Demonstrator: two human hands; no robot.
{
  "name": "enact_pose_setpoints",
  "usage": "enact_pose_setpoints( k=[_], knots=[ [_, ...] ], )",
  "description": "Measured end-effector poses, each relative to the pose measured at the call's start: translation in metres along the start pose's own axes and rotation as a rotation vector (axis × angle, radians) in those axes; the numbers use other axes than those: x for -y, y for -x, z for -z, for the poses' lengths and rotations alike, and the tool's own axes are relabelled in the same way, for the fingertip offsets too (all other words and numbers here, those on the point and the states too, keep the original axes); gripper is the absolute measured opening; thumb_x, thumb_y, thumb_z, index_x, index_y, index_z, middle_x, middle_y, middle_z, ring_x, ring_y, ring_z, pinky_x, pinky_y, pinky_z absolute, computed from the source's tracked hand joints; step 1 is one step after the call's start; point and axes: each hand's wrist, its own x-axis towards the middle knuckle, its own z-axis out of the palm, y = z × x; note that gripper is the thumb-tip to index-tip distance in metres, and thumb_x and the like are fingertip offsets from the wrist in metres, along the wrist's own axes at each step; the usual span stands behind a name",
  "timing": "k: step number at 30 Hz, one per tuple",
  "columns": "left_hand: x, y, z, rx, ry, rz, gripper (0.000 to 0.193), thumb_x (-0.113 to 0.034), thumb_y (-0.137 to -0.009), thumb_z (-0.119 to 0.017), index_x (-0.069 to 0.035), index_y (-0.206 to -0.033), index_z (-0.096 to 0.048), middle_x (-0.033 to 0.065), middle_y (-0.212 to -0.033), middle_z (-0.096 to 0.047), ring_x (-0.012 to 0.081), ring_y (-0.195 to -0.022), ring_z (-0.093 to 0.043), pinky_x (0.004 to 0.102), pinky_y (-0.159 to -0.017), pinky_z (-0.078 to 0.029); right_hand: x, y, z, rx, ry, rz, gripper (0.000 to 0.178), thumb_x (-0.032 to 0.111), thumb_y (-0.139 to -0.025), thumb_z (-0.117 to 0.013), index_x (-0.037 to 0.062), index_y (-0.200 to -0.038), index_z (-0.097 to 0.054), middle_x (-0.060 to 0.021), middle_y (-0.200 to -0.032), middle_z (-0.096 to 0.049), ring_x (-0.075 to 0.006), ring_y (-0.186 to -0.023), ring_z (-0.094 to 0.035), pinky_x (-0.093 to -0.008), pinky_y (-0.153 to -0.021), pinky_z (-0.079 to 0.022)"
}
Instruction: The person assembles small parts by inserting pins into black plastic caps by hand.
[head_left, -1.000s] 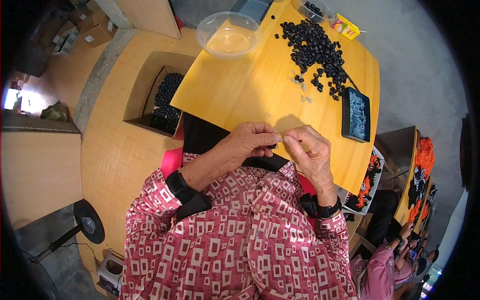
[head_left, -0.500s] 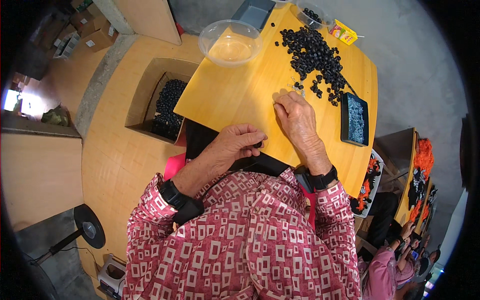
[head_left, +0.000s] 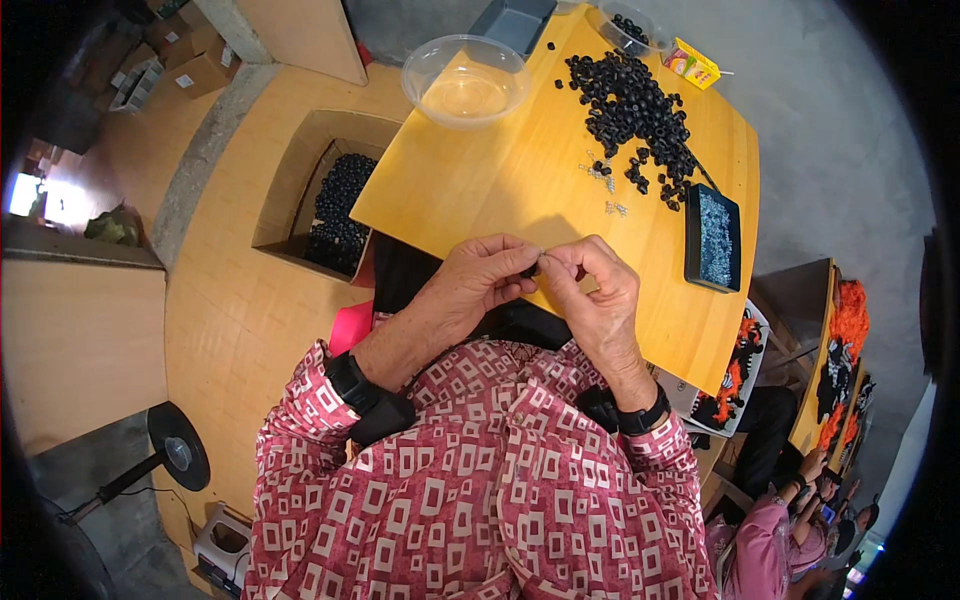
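A yellow wooden table (head_left: 480,180) filled the upper middle of the view, its near edge toward the person. At ten o'clock from the hands, beside the table, stood an open cardboard box (head_left: 300,165) holding black pieces. A clear plastic bowl (head_left: 466,82) sat at the table's far edge at twelve o'clock, and a heap of black beads (head_left: 635,105) spread at one o'clock. A dark tray (head_left: 712,238) of small pale parts lay at three o'clock.

The left hand (head_left: 480,285) and right hand (head_left: 595,290) met at the near edge — fingertips pressed together, both pinching one small black bead (head_left: 531,268) between them, with a thin metal pin (head_left: 541,253) just above it.
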Motion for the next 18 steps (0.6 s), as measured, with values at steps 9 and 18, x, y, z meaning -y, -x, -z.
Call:
enact_pose_setpoints(
  k=[9,18],
  knots=[
    [0.004,0.002,0.002,0.013,-0.076,0.045,0.016,-0.019,-0.093,-0.064,-0.005,-0.097,-0.068,0.0000,-0.088,-0.066,0.0068,-0.076,-0.061,0.0187,-0.071,-0.050,0.001,0.007,0.001,0.017,0.146,0.084,0.018,0.000,-0.077,-0.072,0.0004,-0.094,-0.064,-0.0108,-0.076,-0.059,-0.0263,-0.072,-0.061,-0.0328,-0.065,-0.049],
    [0.002,0.001,0.002,0.053,-0.155,0.080,0.017,-0.020,-0.093,-0.065,-0.005,-0.100,-0.068,0.0004,-0.089,-0.067,0.0067,-0.078,-0.062,0.0193,-0.073,-0.052,-0.002,0.003,0.014,0.126,0.119,0.136,0.019,-0.001,-0.075,-0.073,0.0002,-0.091,-0.065,-0.0114,-0.080,-0.062,-0.0278,-0.076,-0.062,-0.0342,-0.068,-0.050]
  ],
)
